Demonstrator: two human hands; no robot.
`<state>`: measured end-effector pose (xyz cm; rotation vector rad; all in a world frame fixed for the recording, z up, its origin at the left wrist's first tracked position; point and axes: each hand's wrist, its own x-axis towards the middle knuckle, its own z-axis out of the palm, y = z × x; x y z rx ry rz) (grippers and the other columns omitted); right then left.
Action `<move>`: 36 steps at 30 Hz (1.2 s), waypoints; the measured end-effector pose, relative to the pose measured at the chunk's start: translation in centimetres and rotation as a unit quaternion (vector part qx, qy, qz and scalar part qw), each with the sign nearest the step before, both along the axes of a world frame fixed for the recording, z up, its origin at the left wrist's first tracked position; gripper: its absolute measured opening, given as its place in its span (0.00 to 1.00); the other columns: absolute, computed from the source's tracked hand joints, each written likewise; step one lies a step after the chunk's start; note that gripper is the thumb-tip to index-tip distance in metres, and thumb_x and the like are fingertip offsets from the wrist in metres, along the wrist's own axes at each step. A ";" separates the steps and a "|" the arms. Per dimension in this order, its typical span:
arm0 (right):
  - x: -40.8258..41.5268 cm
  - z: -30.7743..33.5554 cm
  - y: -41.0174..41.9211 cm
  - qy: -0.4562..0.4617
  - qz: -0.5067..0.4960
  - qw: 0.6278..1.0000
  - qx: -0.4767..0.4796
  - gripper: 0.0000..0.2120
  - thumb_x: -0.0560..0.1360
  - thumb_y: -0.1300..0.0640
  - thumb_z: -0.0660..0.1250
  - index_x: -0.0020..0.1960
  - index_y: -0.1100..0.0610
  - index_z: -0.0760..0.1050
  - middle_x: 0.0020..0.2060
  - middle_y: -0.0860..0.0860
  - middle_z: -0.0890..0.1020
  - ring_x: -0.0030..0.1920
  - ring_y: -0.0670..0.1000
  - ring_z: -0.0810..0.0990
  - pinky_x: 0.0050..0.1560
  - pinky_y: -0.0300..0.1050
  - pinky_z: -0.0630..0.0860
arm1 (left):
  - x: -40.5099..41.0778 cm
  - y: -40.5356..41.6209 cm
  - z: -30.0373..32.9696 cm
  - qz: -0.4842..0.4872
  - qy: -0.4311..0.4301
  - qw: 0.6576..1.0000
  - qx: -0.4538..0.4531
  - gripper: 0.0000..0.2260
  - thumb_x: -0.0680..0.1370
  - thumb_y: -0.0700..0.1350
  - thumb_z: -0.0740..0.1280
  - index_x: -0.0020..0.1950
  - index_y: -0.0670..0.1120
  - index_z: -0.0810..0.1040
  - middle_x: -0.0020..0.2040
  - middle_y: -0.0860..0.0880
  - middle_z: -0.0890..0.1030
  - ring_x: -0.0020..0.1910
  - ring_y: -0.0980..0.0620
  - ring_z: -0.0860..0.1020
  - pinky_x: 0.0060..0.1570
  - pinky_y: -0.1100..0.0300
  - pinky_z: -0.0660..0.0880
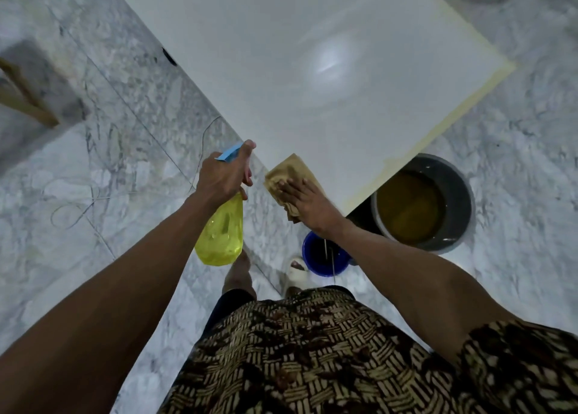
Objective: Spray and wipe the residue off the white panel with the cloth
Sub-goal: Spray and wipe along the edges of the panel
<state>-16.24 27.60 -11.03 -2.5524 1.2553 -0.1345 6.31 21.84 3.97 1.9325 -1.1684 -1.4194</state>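
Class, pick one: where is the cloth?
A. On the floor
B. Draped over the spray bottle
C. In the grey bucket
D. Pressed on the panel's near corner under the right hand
D: the right hand lies flat on the cloth at the panel's near corner.

the grey-white marbled tile floor (93, 179) carries everything here. on it stand a round grey bucket of murky yellow-brown liquid (425, 204) and, near it, a smaller round blue bucket (316, 257); a corner of the flat glossy white panel (312, 54) overhangs the grey bucket's rim. a brown folded cloth (291, 169) lies flat on the panel's near corner. a thin loose wire (203, 151) curls across the tiles to the left, and a pale wooden piece (28, 101) stands at the far left.
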 end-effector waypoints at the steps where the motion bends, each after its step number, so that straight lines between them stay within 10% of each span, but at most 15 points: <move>1: -0.5 0.0 0.9 -0.001 0.000 1.000 -0.003 0.28 0.77 0.58 0.69 0.76 0.59 0.67 0.76 0.55 0.67 0.77 0.57 0.62 0.77 0.56 0.53 | -0.6 0.6 -0.1 0.000 0.002 1.000 0.002 0.30 0.83 0.62 0.70 0.45 0.33 0.86 0.38 0.37 0.85 0.43 0.33 0.87 0.35 0.49 0.86; 14: -7.2 4.0 12.1 -0.036 -0.064 0.988 0.137 0.21 0.79 0.60 0.65 0.72 0.60 0.72 0.72 0.57 0.72 0.74 0.58 0.67 0.72 0.56 0.66 | -7.6 6.8 0.3 -0.059 0.023 0.998 -0.009 0.28 0.85 0.61 0.67 0.60 0.35 0.86 0.38 0.41 0.84 0.47 0.33 0.87 0.30 0.55 0.83; 17: -7.5 9.0 11.4 -0.068 -0.145 0.945 0.284 0.11 0.82 0.52 0.63 0.62 0.53 0.77 0.51 0.53 0.83 0.51 0.52 0.80 0.51 0.48 0.73 | -7.9 6.9 0.8 -0.068 0.024 0.997 -0.006 0.28 0.85 0.62 0.67 0.61 0.36 0.86 0.38 0.41 0.84 0.47 0.33 0.87 0.31 0.54 0.84; 21: -7.9 14.0 6.5 -0.260 -0.313 0.815 0.412 0.20 0.84 0.43 0.54 0.47 0.54 0.78 0.39 0.56 0.83 0.39 0.56 0.83 0.42 0.47 0.76 | -7.8 5.9 2.5 -0.093 0.011 0.995 -0.021 0.28 0.82 0.67 0.67 0.55 0.42 0.87 0.37 0.42 0.85 0.46 0.35 0.88 0.44 0.43 0.87; 27: -7.6 17.2 -2.1 -0.632 -0.442 0.441 0.459 0.26 0.84 0.42 0.53 0.51 0.57 0.85 0.51 0.55 0.86 0.51 0.55 0.85 0.54 0.54 0.80 | -4.9 1.5 6.5 -0.055 0.027 0.994 -0.085 0.19 0.84 0.64 0.67 0.50 0.49 0.85 0.37 0.44 0.83 0.48 0.37 0.88 0.37 0.50 0.85; 33: -2.5 17.5 -8.4 -0.747 -0.359 0.324 0.457 0.25 0.83 0.43 0.55 0.70 0.60 0.73 0.68 0.60 0.76 0.67 0.61 0.76 0.67 0.63 0.72 | 0.5 -4.6 7.5 -0.029 0.019 0.994 -0.105 0.36 0.73 0.74 0.66 0.55 0.41 0.88 0.36 0.44 0.85 0.46 0.38 0.89 0.47 0.41 0.87; 36: 2.2 16.5 -11.6 -0.737 -0.365 0.319 0.470 0.26 0.83 0.45 0.56 0.74 0.58 0.69 0.70 0.60 0.75 0.70 0.61 0.73 0.73 0.62 0.66 | 3.5 -7.5 7.2 -0.029 0.034 0.993 -0.109 0.22 0.81 0.68 0.67 0.52 0.49 0.86 0.38 0.43 0.84 0.48 0.36 0.88 0.41 0.47 0.86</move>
